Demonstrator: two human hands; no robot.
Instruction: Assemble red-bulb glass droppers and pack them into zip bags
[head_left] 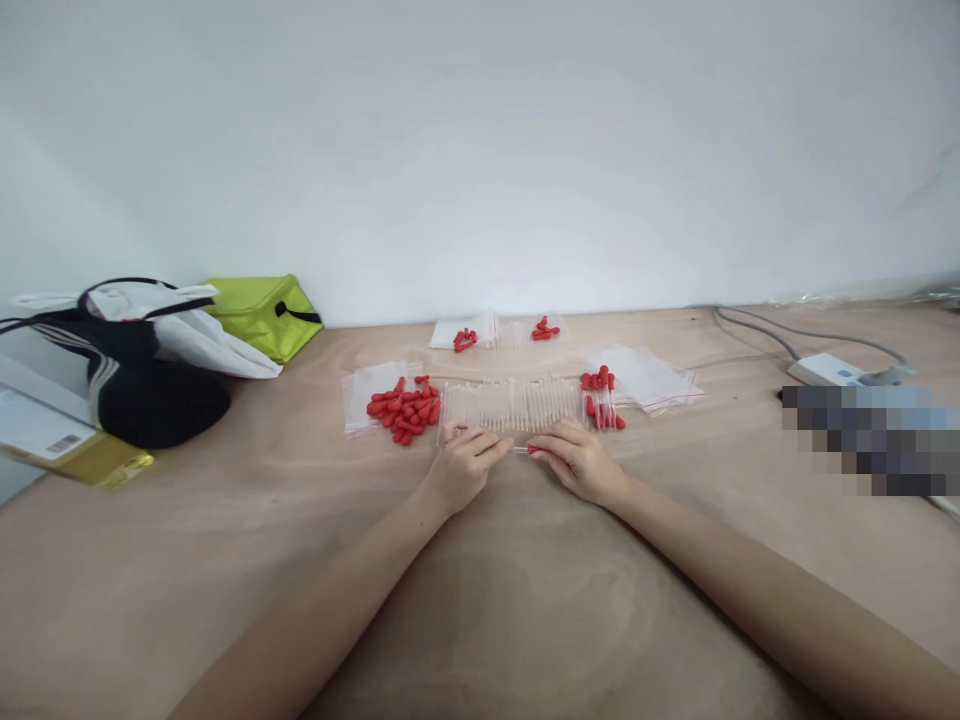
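My left hand [466,464] is closed around a thin clear dropper tube [520,450], which sticks out to the right from its fingertips. Pinched in my right hand [576,460] is a red rubber bulb [533,449], in line with the tube's end and apparently meeting it. Just beyond both hands lies a long row of clear dropper tubes [517,402], side by side. A heap of red rubber bulbs [405,408] sits to the left of the row. More red bulbs [598,381] lie at its right end, partly among clear tubes.
Clear zip bags [649,380] lie right of the row, with another bag [360,385] under the left heap. Further back are small bags with red bulbs [465,340]. A black cap [161,400] and green bag [259,310] stand left; a power strip [825,370] lies right.
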